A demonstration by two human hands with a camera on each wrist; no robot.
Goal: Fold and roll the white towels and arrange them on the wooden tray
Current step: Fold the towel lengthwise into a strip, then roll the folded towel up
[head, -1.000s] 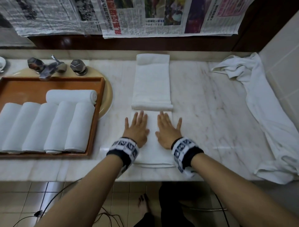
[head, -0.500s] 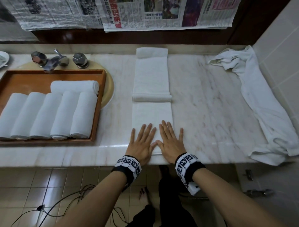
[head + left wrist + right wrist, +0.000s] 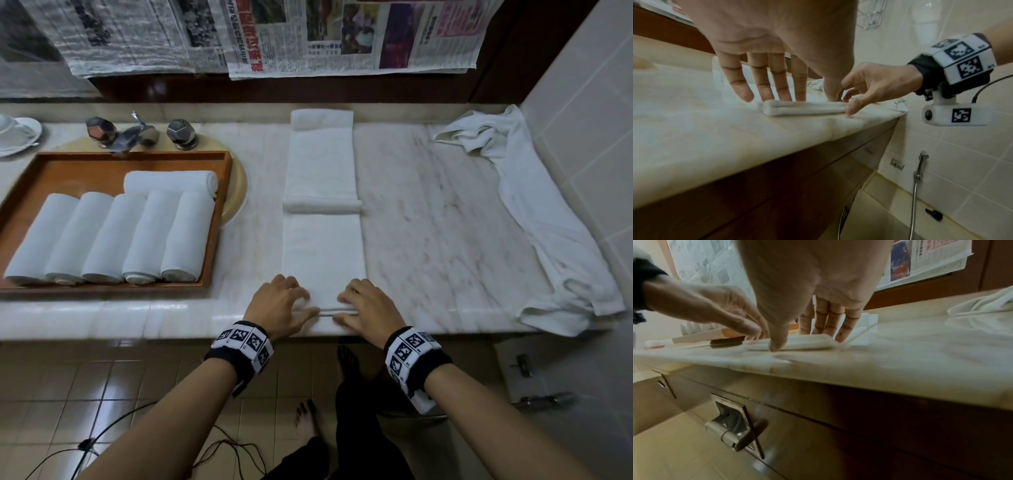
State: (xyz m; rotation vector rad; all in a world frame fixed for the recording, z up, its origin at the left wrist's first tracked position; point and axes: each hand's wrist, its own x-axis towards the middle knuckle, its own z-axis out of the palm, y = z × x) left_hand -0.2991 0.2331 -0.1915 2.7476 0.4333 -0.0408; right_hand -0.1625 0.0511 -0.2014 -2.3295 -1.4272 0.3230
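Note:
A long folded white towel [image 3: 323, 246] lies lengthwise on the marble counter, with a cross fold [image 3: 322, 206] halfway along it. My left hand [image 3: 282, 305] and right hand [image 3: 368, 305] sit side by side at its near end by the counter's front edge. Their fingers curl over the top and the thumbs press the front, so both pinch that end. In the left wrist view the near end [image 3: 803, 108] is a thick, doubled lip. The wooden tray [image 3: 219, 219] at left holds several rolled towels [image 3: 102, 240], and one more roll [image 3: 171, 181] lies crosswise behind them.
A crumpled white towel [image 3: 548, 240] lies along the tiled right wall. The tray rests over a beige sink basin [image 3: 238, 185] below the faucet [image 3: 137, 133]. A white dish [image 3: 17, 133] stands at far left. Newspapers [image 3: 342, 34] hang over the back wall.
Both hands have slid back along the towel from its middle to its near end. They lay flat before; now the fingers curl and pinch the end.

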